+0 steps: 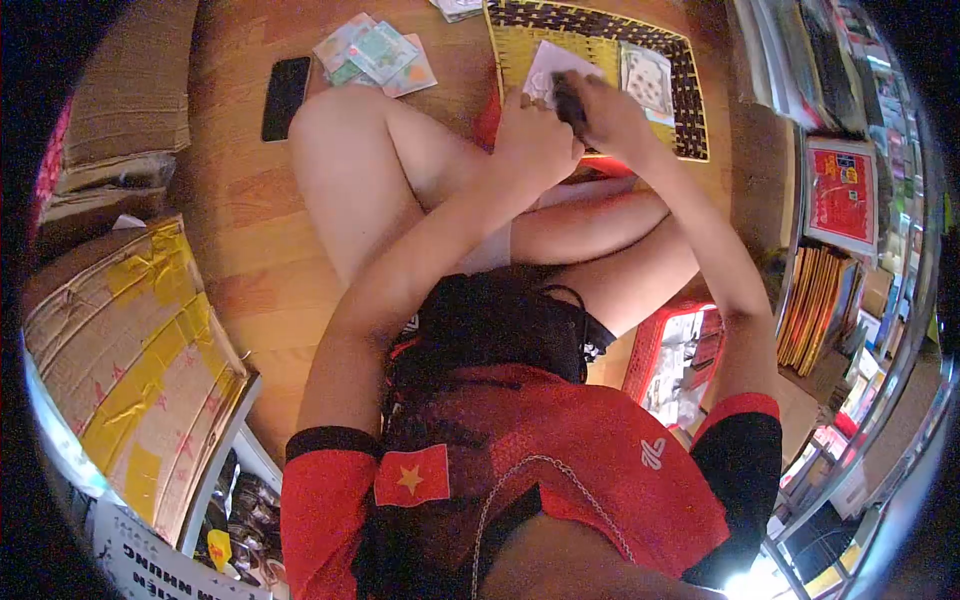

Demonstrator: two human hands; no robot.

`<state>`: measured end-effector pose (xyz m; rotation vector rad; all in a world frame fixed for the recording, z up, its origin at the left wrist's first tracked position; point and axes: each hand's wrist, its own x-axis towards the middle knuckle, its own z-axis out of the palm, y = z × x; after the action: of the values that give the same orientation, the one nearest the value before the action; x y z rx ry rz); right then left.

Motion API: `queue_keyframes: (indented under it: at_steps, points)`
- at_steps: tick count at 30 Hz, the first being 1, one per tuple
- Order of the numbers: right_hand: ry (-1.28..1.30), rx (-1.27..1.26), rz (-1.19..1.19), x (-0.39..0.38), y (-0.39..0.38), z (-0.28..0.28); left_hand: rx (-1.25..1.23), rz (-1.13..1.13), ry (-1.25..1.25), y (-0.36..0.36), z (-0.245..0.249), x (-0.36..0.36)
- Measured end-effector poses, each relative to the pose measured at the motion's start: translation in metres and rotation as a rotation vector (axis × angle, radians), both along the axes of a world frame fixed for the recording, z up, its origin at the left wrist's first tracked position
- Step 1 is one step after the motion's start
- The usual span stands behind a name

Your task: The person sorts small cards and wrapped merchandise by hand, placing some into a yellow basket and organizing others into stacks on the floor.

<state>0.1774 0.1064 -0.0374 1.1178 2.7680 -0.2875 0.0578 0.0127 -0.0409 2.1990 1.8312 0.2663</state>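
Observation:
My left hand point(535, 140) is closed, with its fingers at the lower edge of a pale lilac packet point(545, 68) that has a whitish print. Close beside it, my right hand point(612, 118) is curled around a dark object point(570, 100), blurred by motion; I cannot tell its kind. The dark object overlaps the packet in this view. Both hands are over the near side of a yellow and dark brown woven basket point(700, 100). A clear packet with a dotted pattern point(647, 82) lies in the basket's right part.
A black phone point(287, 98) and a pile of colourful packets point(380, 52) lie on the wooden floor point(240, 200). My crossed legs are below the basket. A taped cardboard box point(130, 370) stands left; a red basket point(655, 350) and stocked shelves point(840, 200) are right.

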Motion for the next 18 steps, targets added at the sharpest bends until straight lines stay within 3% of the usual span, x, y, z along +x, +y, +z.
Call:
queue_keyframes:
  at_steps: [1,4,5,8,10,13,16,17,18]
  points:
    - [0.115,0.017,0.178,0.007,0.0,-0.006,-0.041,-0.025,0.0,0.001,0.002,0.0]
    - [0.241,0.145,0.213,0.018,0.026,-0.02,0.094,0.034,-0.001,0.0,-0.013,0.007]
    - [-0.002,0.138,0.028,0.007,0.028,-0.003,0.142,0.032,-0.008,0.0,-0.016,0.007]
    - [-0.079,0.105,-0.15,-0.009,0.036,-0.005,0.219,0.03,-0.002,-0.002,-0.017,0.003]
    - [0.011,0.035,-0.007,-0.01,0.017,-0.001,0.179,0.028,0.027,-0.002,-0.011,0.002]
    - [0.093,-0.091,0.167,-0.007,0.002,0.001,-0.13,-0.014,-0.043,0.002,0.002,0.002]
    - [-0.008,-0.081,0.083,-0.009,0.028,0.006,0.019,0.004,-0.009,0.0,-0.006,0.005]
    - [-0.159,0.014,-0.026,-0.013,0.038,0.003,0.063,0.006,0.003,-0.001,-0.009,0.005]
    - [-0.096,0.036,-0.049,-0.015,0.039,-0.002,0.109,0.01,0.017,-0.001,-0.011,0.005]
